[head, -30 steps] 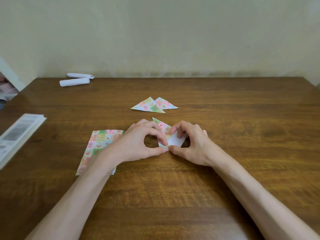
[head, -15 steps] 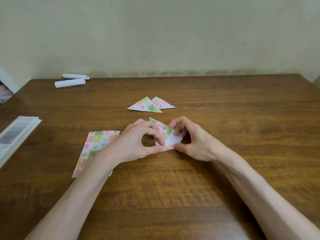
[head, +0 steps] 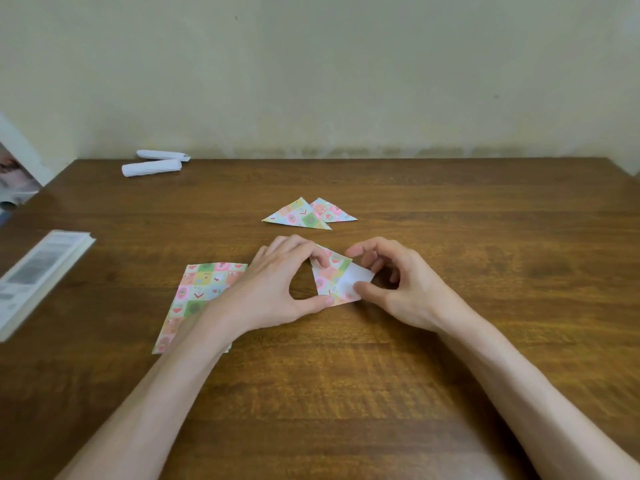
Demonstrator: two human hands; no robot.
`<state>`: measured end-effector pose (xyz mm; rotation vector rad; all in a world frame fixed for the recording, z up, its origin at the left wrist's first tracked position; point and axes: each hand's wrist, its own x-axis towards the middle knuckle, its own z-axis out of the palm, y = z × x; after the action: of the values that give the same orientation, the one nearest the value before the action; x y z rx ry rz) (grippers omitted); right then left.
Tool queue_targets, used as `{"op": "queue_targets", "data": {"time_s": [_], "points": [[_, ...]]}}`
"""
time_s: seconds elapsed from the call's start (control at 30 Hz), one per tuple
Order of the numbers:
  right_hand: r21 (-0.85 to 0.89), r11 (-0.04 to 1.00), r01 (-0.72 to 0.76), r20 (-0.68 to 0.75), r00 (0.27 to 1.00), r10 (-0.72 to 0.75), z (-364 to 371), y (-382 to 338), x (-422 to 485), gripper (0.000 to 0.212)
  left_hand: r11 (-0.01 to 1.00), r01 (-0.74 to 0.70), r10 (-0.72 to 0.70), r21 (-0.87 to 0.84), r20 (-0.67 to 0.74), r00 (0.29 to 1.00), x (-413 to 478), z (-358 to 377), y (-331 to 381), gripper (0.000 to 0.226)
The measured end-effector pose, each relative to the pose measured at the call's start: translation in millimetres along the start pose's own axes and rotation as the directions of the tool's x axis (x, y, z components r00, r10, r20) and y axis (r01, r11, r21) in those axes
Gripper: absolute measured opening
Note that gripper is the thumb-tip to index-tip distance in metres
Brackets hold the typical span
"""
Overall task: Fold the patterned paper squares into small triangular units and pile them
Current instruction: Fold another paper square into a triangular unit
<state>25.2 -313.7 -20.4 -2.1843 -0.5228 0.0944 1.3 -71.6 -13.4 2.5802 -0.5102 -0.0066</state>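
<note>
A half-folded patterned paper (head: 337,277), white underside showing on its right, lies on the wooden table (head: 346,393) between my hands. My left hand (head: 277,289) pinches it, forefinger on the top corner and thumb on the bottom edge. My right hand (head: 401,282) presses its thumb on the paper's lower right part, the other fingers curled above. Two folded patterned triangles (head: 308,214) lie overlapping just beyond. A stack of flat patterned squares (head: 201,292) sits to the left, partly under my left forearm.
Two white paper rolls (head: 152,167) lie at the back left near the wall. A white booklet (head: 34,275) rests at the table's left edge. The table's far corners and right side show bare wood.
The paper between my hands has turned slightly and more of its patterned face shows. My right fingers have lifted off the top edge, leaving the thumb on the paper.
</note>
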Motion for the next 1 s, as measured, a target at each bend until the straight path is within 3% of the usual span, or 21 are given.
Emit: {"op": "queue_targets", "data": {"time_s": [0.13, 0.3, 0.5, 0.67, 1.0], "points": [[-0.151, 0.988, 0.040, -0.122, 0.991, -0.059, -2, 4, 3, 0.039, 0.997, -0.074, 0.073, -0.021, -0.027, 0.997, -3, 0, 6, 0.051], [-0.263, 0.963, 0.055, -0.024, 0.998, -0.064, 0, 3, 1, 0.043, 0.981, -0.112, 0.109, -0.156, -0.028, 0.994, -5, 1, 12, 0.067], [-0.230, 0.967, 0.110, 0.075, 0.993, -0.095, -1, -2, -2, 0.066, 0.918, -0.124, 0.120, -0.376, -0.033, 0.992, -2, 4, 12, 0.089], [-0.225, 0.963, 0.146, 0.173, 0.979, -0.108, -2, -3, -6, 0.077, 0.966, -0.124, 0.093, -0.228, -0.144, 0.985, 1, 10, 5, 0.090], [-0.302, 0.942, 0.145, 0.131, 0.985, -0.110, -3, 0, -5, 0.072, 0.997, -0.079, 0.079, 0.011, -0.191, 0.978, 6, 23, 3, 0.069]]}}
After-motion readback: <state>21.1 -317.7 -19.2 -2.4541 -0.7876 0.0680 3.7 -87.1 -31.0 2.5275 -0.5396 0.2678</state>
